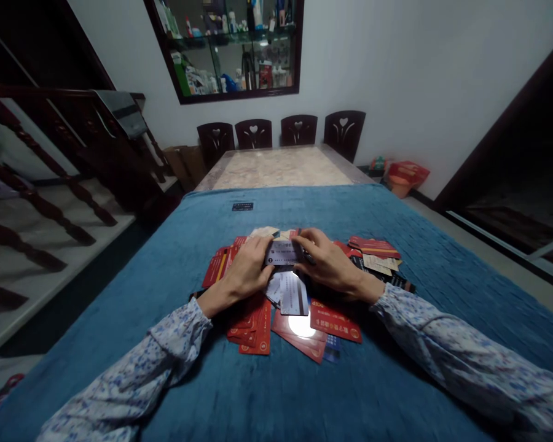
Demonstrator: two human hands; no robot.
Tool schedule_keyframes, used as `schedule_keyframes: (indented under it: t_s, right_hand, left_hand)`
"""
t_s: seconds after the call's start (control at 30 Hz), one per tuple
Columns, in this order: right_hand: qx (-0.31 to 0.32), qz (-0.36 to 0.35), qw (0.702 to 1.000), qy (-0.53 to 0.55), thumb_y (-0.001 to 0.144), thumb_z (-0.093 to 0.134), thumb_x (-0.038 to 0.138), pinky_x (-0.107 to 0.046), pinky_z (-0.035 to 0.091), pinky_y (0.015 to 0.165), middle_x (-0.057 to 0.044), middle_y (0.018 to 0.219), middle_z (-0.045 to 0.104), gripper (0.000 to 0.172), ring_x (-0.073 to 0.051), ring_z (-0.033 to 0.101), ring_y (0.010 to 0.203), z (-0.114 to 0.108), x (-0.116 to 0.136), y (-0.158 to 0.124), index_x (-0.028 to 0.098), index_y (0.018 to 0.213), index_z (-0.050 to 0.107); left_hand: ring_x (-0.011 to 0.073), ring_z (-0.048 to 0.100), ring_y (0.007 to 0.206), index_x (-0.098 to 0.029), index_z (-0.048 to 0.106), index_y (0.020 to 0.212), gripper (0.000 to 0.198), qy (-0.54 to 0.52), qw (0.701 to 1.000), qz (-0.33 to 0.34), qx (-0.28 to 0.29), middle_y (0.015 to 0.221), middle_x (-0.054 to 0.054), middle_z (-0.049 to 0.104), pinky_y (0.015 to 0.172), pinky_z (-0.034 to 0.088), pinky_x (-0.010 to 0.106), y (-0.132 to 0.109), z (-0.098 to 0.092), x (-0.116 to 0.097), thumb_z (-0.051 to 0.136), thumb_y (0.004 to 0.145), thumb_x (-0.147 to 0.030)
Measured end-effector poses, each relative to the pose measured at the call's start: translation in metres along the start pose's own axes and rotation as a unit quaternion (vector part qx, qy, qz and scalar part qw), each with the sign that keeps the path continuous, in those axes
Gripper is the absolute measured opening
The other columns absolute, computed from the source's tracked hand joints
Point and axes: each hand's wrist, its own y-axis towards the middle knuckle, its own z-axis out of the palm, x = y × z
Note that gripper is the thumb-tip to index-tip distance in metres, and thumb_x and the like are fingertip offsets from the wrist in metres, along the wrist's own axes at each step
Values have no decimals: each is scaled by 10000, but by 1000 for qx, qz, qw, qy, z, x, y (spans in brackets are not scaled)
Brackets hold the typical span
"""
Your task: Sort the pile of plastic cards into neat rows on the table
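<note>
A silver-grey card point(284, 252) is held up between my two hands over a spread of cards. My left hand point(249, 267) grips its left end, thumb at the lower edge. My right hand point(327, 261) closes on its right end, fingers curled; whether it is one card or a small stack I cannot tell. Just below lies a silver card with a dark stripe point(294, 294). Red cards point(255, 328) fan out at the lower left, and more red cards point(336, 321) lie at the lower right. Cards under my palms are partly hidden.
A blue cloth point(203, 393) covers the near part of the table. One dark card point(243, 207) lies apart, farther back. Red, black and beige cards point(381, 263) are piled to the right. Dark chairs point(298, 130) stand behind the marble tabletop point(281, 167); a stair railing point(41, 166) is at left.
</note>
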Motion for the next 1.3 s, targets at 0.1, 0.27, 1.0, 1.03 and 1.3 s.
schedule_keyframes:
  t_s: [0.1, 0.27, 1.0, 1.03, 1.3]
  right_hand:
    - [9, -7, 1000, -14, 879, 707, 238, -511, 574, 908, -154, 1247, 570, 570, -296, 574, 1109, -3, 2, 4, 239, 1414, 512]
    - [31, -10, 999, -17, 845, 737, 211, -482, 561, 911, -163, 1222, 579, 546, -289, 578, 1085, -5, 6, 14, 192, 1356, 546]
    - [150, 31, 988, -35, 826, 768, 291, -384, 449, 878, -126, 1135, 569, 322, -258, 524, 1023, 31, 7, 116, 153, 1097, 662]
    - [152, 33, 987, -36, 826, 768, 294, -379, 449, 878, -124, 1135, 571, 324, -257, 527, 1026, 34, 6, 120, 152, 1097, 663]
    - [183, 43, 980, -64, 835, 753, 388, -352, 454, 858, -144, 1126, 598, 371, -260, 566, 1004, 57, -3, 147, 117, 1078, 685]
  left_hand:
    - [304, 584, 1230, -157, 497, 1357, 548, 4, 1000, 12, 7, 1299, 160, 618, 1066, 516, 530, -1, -4, 4, 602, 821, -113]
    - [278, 609, 1163, -198, 546, 1323, 497, 26, 1000, -3, 18, 1256, 127, 603, 1038, 539, 472, -2, -11, 11, 634, 838, -143]
    - [266, 620, 1153, -176, 632, 1252, 438, 62, 994, -79, 53, 1228, 110, 631, 1043, 531, 425, 4, -44, 99, 640, 815, -152]
    - [265, 621, 1153, -175, 634, 1248, 438, 63, 993, -82, 55, 1227, 108, 632, 1046, 528, 427, 5, -44, 103, 643, 810, -148]
    - [269, 631, 1146, -167, 661, 1216, 456, 65, 989, -118, 68, 1222, 111, 641, 1047, 521, 427, 16, -41, 139, 718, 764, -149]
